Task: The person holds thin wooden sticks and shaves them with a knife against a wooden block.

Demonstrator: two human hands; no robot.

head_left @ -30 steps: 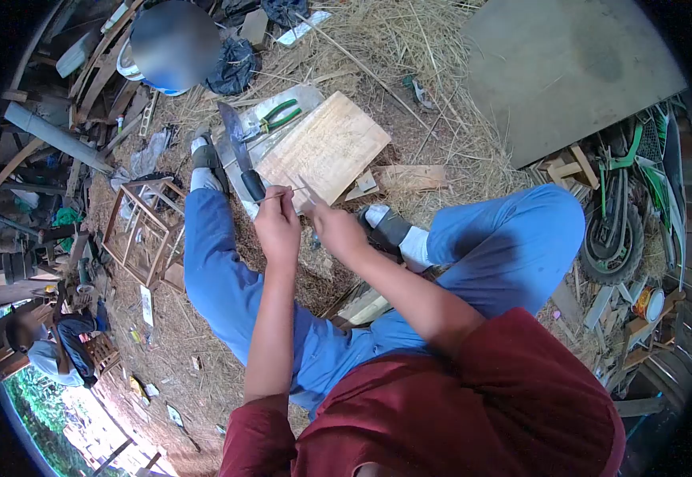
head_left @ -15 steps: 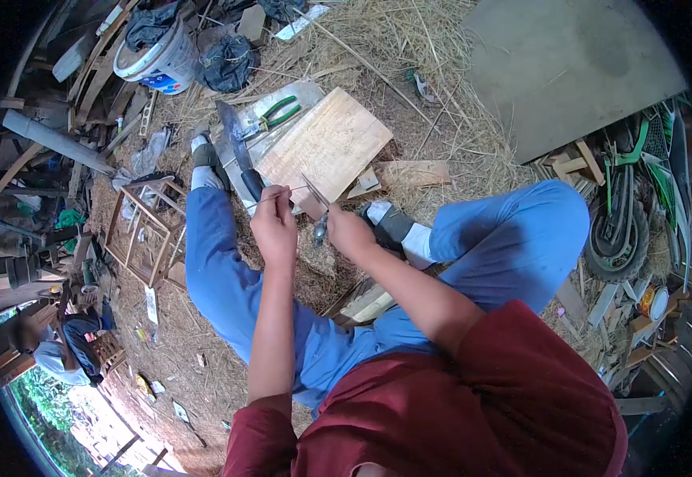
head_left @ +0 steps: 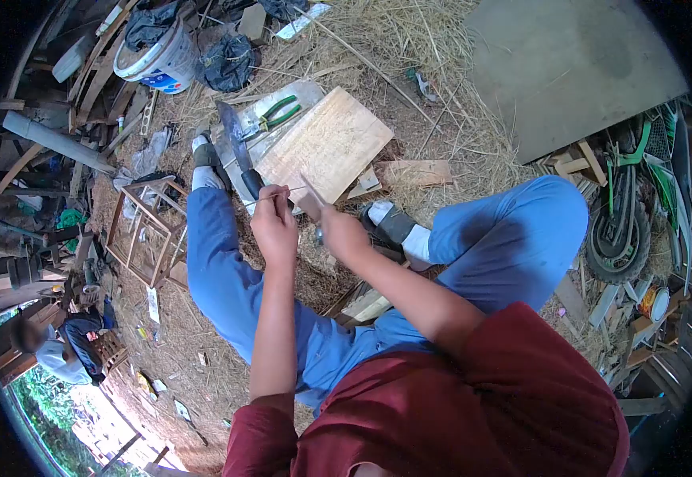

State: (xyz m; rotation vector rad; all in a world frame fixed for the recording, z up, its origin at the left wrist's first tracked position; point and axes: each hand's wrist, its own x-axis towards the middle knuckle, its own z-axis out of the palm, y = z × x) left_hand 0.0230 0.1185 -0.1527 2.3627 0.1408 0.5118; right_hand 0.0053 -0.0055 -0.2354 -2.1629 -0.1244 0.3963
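Head | pinching thin sliver [head_left: 297,188] in left hand [head_left: 274,229] | curling right hand [head_left: 344,237] round narrow knife [head_left: 314,193] | crossed above wooden board [head_left: 332,143], likely for blade clearance

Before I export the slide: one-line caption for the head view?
Left hand pinching a thin stick, right hand gripping a narrow-bladed knife, near a wooden board and green-handled pliers.

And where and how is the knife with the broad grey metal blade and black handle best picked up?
Probably by the black handle, coming from the wearer's side: it points back toward the body, near the bare left hand, while the broad grey metal blade points away.
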